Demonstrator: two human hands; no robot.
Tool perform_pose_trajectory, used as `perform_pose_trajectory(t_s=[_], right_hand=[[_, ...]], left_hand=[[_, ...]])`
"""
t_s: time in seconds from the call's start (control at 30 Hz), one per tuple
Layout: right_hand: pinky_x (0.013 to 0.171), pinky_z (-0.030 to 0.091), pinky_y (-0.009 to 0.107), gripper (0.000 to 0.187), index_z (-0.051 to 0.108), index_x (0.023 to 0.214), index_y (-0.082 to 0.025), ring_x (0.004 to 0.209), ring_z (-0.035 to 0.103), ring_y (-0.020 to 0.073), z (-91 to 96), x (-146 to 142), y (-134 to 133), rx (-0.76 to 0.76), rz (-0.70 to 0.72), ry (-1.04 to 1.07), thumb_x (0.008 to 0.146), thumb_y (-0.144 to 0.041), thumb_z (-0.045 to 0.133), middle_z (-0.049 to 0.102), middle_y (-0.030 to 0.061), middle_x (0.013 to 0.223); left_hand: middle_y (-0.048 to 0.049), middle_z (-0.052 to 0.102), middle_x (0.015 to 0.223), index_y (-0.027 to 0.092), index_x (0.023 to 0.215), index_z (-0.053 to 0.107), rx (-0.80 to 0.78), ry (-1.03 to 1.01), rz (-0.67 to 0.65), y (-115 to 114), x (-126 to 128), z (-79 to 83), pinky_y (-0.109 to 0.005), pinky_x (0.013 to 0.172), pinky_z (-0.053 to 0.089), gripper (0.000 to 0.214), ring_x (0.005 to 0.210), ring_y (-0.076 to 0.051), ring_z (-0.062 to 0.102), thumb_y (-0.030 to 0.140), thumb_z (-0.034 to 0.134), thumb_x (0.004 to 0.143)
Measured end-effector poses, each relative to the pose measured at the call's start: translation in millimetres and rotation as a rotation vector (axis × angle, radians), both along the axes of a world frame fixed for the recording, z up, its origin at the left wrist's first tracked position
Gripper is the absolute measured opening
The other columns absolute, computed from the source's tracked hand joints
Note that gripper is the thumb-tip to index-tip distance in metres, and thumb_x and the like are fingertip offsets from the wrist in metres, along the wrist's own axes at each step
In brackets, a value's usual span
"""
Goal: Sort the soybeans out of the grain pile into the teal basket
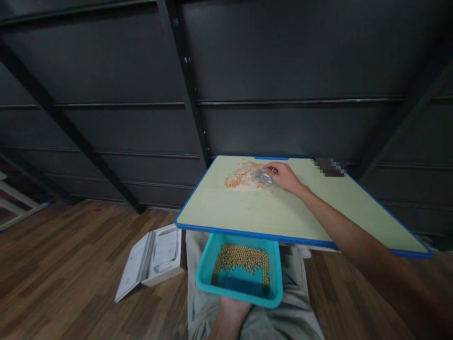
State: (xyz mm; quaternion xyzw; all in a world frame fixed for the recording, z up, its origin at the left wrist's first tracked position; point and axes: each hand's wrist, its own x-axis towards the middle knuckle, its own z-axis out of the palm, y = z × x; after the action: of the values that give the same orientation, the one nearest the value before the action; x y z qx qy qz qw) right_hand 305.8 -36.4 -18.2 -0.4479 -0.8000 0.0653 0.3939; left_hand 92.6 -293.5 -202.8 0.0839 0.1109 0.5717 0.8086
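My right hand (281,175) is over the table with its fingers pinched on a small, clear, greyish piece of plastic (264,176), whose exact kind I cannot make out. The plastic touches a spread pile of tan soybeans (231,181) mixed with fine white grains (247,187). My left hand (234,304) is under the near side of a teal plastic basket (274,300) and supports it above my lap; its fingers are hidden beneath. Soybeans (242,257) lie inside the basket, mostly toward its far side and along its sides.
The pale tabletop (226,210) has a blue rim, and the basket's far edge sits just below its front. A dark, pixelated object (330,167) lies at the back right. On the wooden floor, an opened white box (164,252) stands left of my leg. Dark panels rise behind.
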Motion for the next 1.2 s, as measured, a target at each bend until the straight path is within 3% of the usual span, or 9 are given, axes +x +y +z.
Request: perform_pose_trajectory(t_s=[0.27,0.5,0.7,1.03,1.2], right_hand=[[0.073,0.047,0.029,0.022,0.074,0.094,-0.020,0.078,0.064,0.0192,6.5,8.9,2.2,-0.008,-0.135,-0.083,0.080,-0.020,0.057,0.074,0.0050,0.092],[0.073,0.046,0.028,0.022,0.074,0.090,-0.021,0.080,0.065,0.0196,-3.3,9.5,8.5,-0.117,-0.120,-0.048,0.078,-0.019,0.055,0.074,0.0050,0.092],[0.064,0.043,0.025,0.025,0.074,0.086,-0.017,0.070,0.062,0.0176,-11.8,7.1,14.8,-0.233,-0.066,0.061,0.073,-0.014,0.053,0.072,0.0039,0.079],[0.066,0.043,0.027,0.021,0.073,0.082,-0.015,0.069,0.060,0.0166,0.6,-0.6,5.3,-0.208,0.093,0.080,0.076,-0.014,0.052,0.071,0.0050,0.078],[0.072,0.047,0.030,0.019,0.073,0.089,-0.016,0.075,0.063,0.0178,0.1,-4.0,4.2,-0.160,0.153,0.112,0.080,-0.017,0.055,0.072,0.0059,0.086]], left_hand=[[-0.0002,0.064,0.132,0.035,0.119,0.063,0.085,-0.068,-0.037,1.6,0.6,10.9,-0.049,0.116,0.023,0.052,0.132,-0.020,0.048,0.046,0.020,0.092],[-0.0004,0.065,0.130,0.037,0.121,0.062,0.103,-0.104,-0.008,1.1,0.7,16.1,-0.050,0.116,0.023,0.047,0.127,-0.020,0.053,0.045,0.025,0.093],[-0.0017,0.065,0.130,0.037,0.119,0.063,0.036,-0.094,0.001,2.7,0.1,13.0,-0.052,0.114,0.028,0.044,0.126,-0.022,0.054,0.044,0.028,0.093],[-0.0027,0.071,0.119,0.036,0.113,0.067,-0.027,-0.105,0.050,0.8,1.9,21.0,-0.058,0.108,0.034,0.043,0.117,-0.025,0.059,0.044,0.031,0.092],[-0.0038,0.070,0.120,0.036,0.113,0.067,-0.023,-0.120,0.062,2.4,2.4,14.5,-0.058,0.107,0.034,0.042,0.119,-0.027,0.059,0.048,0.034,0.090]])
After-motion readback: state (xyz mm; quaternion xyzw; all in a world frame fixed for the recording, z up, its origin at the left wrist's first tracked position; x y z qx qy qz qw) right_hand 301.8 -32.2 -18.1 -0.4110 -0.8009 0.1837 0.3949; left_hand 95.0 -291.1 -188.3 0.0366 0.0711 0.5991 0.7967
